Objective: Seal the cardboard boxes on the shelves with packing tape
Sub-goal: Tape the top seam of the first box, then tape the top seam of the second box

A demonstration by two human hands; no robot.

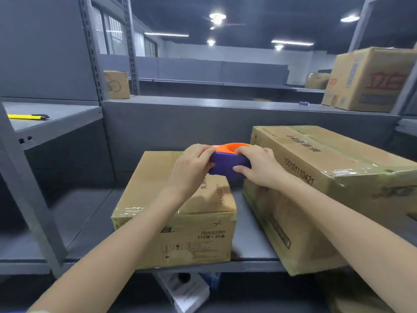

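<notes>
A purple tape dispenser (228, 164) with an orange core is held over the far right corner of a small cardboard box (153, 177) on the grey shelf (252, 249). My left hand (191, 168) grips its left end, fingers curled over the top. My right hand (257, 166) grips its right end, thumb underneath. To the right a larger cardboard box (327, 168) lies tilted on the shelf, shiny tape along its edges. Clear tape also shows on the small box's front left corner.
A yellow utility knife (27, 116) lies on the upper left shelf. Another cardboard box (370, 80) stands on the upper shelf at the right and a smaller one (117, 84) at the back left. Grey shelf uprights (29, 188) frame the left side.
</notes>
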